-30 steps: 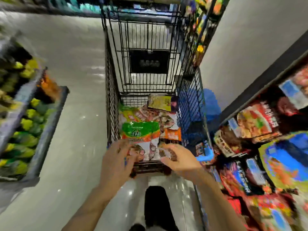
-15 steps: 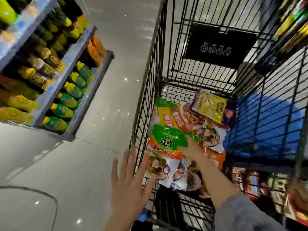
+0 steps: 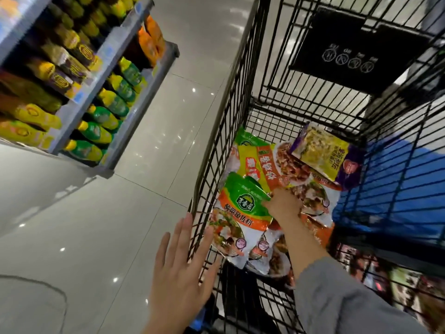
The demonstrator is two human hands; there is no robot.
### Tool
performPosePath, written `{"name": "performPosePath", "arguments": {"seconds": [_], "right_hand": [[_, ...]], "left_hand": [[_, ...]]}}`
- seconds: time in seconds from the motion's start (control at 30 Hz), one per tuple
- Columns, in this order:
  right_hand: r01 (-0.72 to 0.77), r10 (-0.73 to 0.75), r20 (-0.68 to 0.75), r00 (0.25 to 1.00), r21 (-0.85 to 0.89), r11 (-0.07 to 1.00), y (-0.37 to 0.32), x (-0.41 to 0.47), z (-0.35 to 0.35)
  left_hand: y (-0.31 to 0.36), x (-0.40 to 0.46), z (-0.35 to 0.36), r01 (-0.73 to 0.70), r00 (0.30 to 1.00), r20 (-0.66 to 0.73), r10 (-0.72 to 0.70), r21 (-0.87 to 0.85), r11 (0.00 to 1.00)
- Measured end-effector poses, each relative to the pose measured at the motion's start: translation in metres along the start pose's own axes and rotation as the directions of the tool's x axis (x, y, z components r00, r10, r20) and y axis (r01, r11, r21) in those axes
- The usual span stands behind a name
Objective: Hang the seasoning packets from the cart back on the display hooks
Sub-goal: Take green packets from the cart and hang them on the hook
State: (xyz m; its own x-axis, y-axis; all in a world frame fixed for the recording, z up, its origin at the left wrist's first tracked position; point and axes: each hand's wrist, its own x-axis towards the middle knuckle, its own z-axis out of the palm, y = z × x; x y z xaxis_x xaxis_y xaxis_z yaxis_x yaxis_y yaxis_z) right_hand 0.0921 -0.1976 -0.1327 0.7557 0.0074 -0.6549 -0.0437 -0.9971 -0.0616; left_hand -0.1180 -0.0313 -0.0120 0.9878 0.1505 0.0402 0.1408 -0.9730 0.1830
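Store aisle, black wire cart (image 3: pixel 231 97). Green-topped seasoning packet (image 3: pixel 237 214) top-end away, long axis toward viewer; right hand (image 3: pixel 284 205) pinching it. Left hand (image 3: pixel 179 273) spread open against cart side. Purple packet (image 3: pixel 325 154) beyond.

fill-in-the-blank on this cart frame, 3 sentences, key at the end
1. The right hand reaches into the black wire ____.
2. It touches the packet whose top is ____.
3. The left hand, fingers spread, is outside the cart and holds ____.

Missing words: cart; green; nothing
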Motion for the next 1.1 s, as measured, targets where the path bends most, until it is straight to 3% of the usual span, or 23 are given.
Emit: {"name": "performPosePath", "arguments": {"seconds": [0.17,0.27,0.4,0.67,0.93,1.1], "right_hand": [[-0.042,0.049,-0.022,0.999,0.235,0.971,0.013,0.006,0.008],[-0.024,0.012,0.072,0.997,0.159,0.987,0.019,0.016,-0.001],[0.114,-0.115,0.003,0.993,0.050,0.992,0.014,0.011,0.000],[0.297,-0.309,0.035,0.951,0.191,0.936,0.035,-0.069,-0.002],[0.570,-0.592,0.085,0.801,0.194,0.799,0.034,-0.165,-0.002],[0.499,-0.511,-0.003,0.860,0.218,0.839,0.053,-0.188,-0.007]], "left_hand": [[0.003,-0.001,-0.001,0.015,1.000,-0.020,-0.016,-0.038,0.999],[0.000,-0.002,0.000,0.014,1.000,0.000,-0.014,-0.031,0.999],[0.001,-0.001,0.001,0.005,1.000,-0.003,-0.005,-0.030,1.000],[0.000,-0.001,0.000,-0.009,0.999,-0.036,0.008,-0.040,0.999],[0.000,-0.001,0.000,-0.054,0.997,-0.056,0.052,-0.038,0.998],[0.003,0.001,-0.004,-0.215,0.977,0.026,0.213,0.094,0.972]]}}
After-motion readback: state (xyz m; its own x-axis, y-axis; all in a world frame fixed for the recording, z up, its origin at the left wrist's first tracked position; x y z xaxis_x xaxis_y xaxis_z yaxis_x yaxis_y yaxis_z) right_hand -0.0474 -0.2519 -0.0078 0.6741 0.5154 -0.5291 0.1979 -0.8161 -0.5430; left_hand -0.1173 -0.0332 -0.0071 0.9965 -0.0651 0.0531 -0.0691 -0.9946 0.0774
